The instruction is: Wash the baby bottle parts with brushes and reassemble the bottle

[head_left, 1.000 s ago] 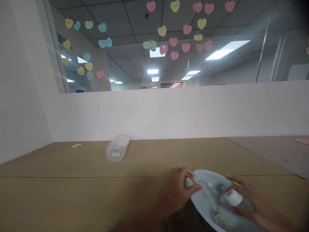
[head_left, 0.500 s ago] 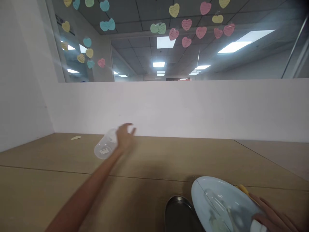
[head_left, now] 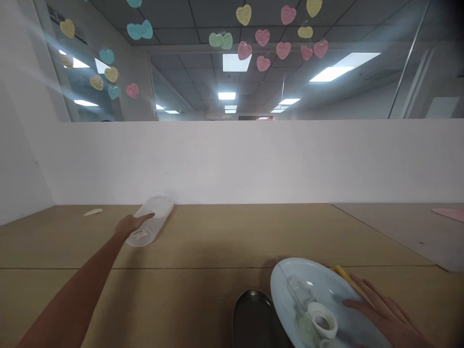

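My left hand (head_left: 131, 224) is closed around the near side of a translucent plastic container (head_left: 159, 212), which leans at a slant near the back wall; a small white label shows at its lower end. On the right, my right hand (head_left: 380, 309) reaches over the rim of a white oval dish (head_left: 290, 270), fingers stretched out and apart. In the dish are a white ring-shaped piece (head_left: 322, 320) and clear plastic items (head_left: 300, 290), hard to make out. A yellow object (head_left: 344, 278) shows between the dish and my fingers. Left of the dish is a dark oval tray (head_left: 253, 319).
The wooden tabletop (head_left: 217, 232) has a seam running across it. A white wall (head_left: 235, 164) with a glass window above closes off the back. One pale flat piece (head_left: 93, 212) lies at the far left, and a pink flat piece (head_left: 449, 214) at the far right.
My left hand has come round to the container's left side and closed on it. The white ring-shaped piece near my right hand now rests in the dish, with my fingers apart from it.
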A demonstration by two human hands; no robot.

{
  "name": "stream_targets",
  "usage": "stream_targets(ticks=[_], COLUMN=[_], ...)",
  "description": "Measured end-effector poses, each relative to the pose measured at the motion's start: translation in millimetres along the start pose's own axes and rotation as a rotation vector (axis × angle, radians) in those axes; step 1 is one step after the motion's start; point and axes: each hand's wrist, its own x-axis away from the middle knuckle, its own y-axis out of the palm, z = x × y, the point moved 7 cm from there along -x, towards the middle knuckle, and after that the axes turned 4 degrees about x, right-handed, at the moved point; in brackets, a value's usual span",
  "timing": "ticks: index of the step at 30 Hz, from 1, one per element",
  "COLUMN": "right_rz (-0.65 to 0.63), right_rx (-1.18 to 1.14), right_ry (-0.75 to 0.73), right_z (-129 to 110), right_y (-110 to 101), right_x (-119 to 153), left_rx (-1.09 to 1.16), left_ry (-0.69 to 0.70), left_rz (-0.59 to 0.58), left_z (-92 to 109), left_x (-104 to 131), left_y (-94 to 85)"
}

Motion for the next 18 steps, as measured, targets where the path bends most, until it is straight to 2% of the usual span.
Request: stream_targets(ticks=[3,6,11,18], right_rz=[-0.031,-0.025,-0.021,0.103], right_rx=[0.014,-0.014,-0.133,-0.315], right_ry=[0.056,0.120,0.189,0.231], right_z=[-6,-16,-26,-19], right_y=[-14,-29,-47,-62], right_x=[-7,-12,-17,-19], left_rx=[-0.107,-0.076,0.108,0.463], left_ry=[-0.230,-0.304,-0.213,-0.005], left_rz=[-0.037,-0.008,0.170,0.299], left_z=[-12,-8,30,93], left_x=[16,42,115,230], left_y=[-4.8,-14.3,-34.2,-39.9])
